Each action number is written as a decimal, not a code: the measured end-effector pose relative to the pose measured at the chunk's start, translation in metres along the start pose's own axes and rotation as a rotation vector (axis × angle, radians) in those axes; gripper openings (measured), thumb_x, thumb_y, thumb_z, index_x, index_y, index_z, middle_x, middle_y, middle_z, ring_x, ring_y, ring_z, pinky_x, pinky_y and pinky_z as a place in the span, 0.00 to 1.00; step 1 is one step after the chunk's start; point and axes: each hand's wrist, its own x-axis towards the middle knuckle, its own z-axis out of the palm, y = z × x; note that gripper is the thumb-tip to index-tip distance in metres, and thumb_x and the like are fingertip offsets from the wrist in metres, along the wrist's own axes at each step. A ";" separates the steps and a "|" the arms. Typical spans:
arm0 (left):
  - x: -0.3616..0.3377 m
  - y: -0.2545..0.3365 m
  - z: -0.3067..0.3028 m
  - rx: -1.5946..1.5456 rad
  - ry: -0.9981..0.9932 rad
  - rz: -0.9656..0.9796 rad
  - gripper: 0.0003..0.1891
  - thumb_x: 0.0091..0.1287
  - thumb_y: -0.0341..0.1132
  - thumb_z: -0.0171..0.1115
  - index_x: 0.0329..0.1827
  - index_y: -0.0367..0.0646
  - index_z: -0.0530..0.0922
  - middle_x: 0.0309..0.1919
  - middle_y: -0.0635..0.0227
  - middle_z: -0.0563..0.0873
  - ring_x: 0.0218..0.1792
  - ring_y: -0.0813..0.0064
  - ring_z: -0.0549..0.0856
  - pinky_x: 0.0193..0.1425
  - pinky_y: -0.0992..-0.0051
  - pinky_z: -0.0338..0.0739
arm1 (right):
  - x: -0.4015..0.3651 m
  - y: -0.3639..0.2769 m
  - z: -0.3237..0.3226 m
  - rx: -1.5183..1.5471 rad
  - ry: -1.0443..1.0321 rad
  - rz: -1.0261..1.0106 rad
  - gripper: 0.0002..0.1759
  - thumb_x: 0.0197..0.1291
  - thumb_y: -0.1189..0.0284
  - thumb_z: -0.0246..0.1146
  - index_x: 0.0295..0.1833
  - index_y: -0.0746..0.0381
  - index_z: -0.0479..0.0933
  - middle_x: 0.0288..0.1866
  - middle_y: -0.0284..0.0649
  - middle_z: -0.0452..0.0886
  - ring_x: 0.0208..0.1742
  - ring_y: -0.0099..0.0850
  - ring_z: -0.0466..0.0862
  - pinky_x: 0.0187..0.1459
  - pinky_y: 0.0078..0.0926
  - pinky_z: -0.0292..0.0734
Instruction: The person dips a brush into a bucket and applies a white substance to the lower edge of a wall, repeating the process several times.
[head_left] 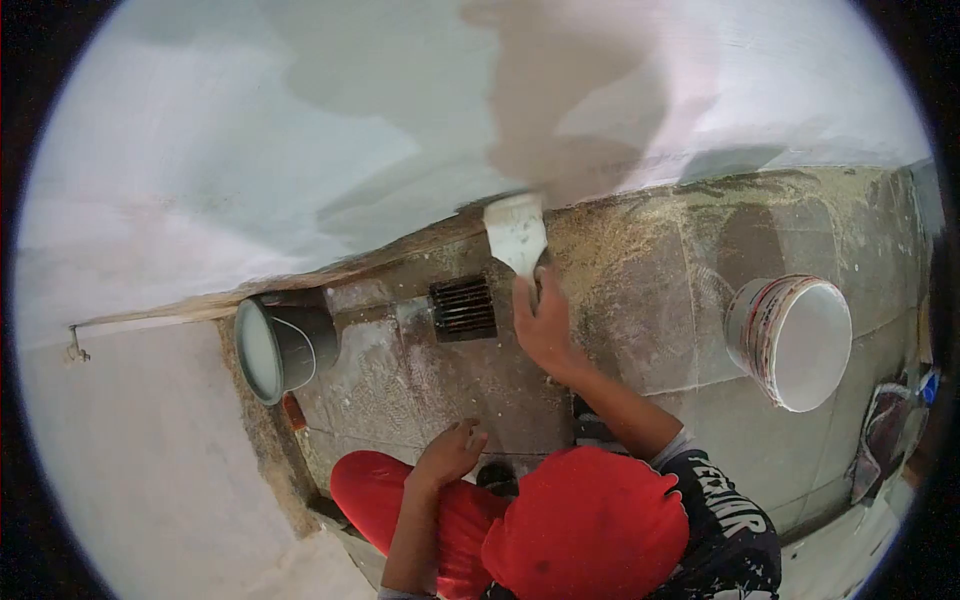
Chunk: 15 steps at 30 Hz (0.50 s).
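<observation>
My right hand (pixel 543 318) is wrapped round the handle of a wide white brush (pixel 517 235). The brush's far end meets the foot of the pale wall (pixel 380 130), where wall and floor join. My left hand (pixel 452 452) rests by my knee in red trousers (pixel 370 490), its fingers apart and holding nothing. A dark floor grate (pixel 463 308) lies just left of the brush.
A dark bucket (pixel 305 345) with pale liquid stands at the left. To the right is a white bucket (pixel 812 345) on the tiled floor (pixel 650 330). A crumpled cloth (pixel 885 430) lies at the far right. A small tap (pixel 77 345) is on the left wall.
</observation>
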 end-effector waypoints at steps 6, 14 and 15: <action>0.001 -0.005 0.004 0.007 0.022 0.025 0.29 0.76 0.50 0.53 0.70 0.36 0.70 0.56 0.40 0.83 0.60 0.44 0.82 0.64 0.56 0.75 | 0.019 0.037 0.006 -0.116 0.095 -0.022 0.17 0.74 0.64 0.57 0.48 0.71 0.71 0.36 0.54 0.77 0.35 0.42 0.78 0.38 0.41 0.72; 0.001 0.003 -0.001 -0.012 -0.024 -0.047 0.29 0.76 0.51 0.52 0.69 0.36 0.71 0.57 0.42 0.84 0.60 0.44 0.82 0.64 0.56 0.75 | -0.003 -0.022 0.002 0.090 0.009 -0.099 0.16 0.75 0.64 0.57 0.48 0.69 0.70 0.35 0.51 0.74 0.34 0.40 0.73 0.41 0.41 0.72; 0.001 0.003 -0.002 -0.011 -0.022 -0.047 0.29 0.76 0.51 0.52 0.69 0.36 0.71 0.57 0.42 0.84 0.60 0.44 0.82 0.64 0.56 0.75 | -0.003 -0.014 0.005 0.091 0.010 -0.101 0.16 0.75 0.64 0.57 0.48 0.69 0.70 0.35 0.51 0.74 0.34 0.40 0.73 0.41 0.41 0.72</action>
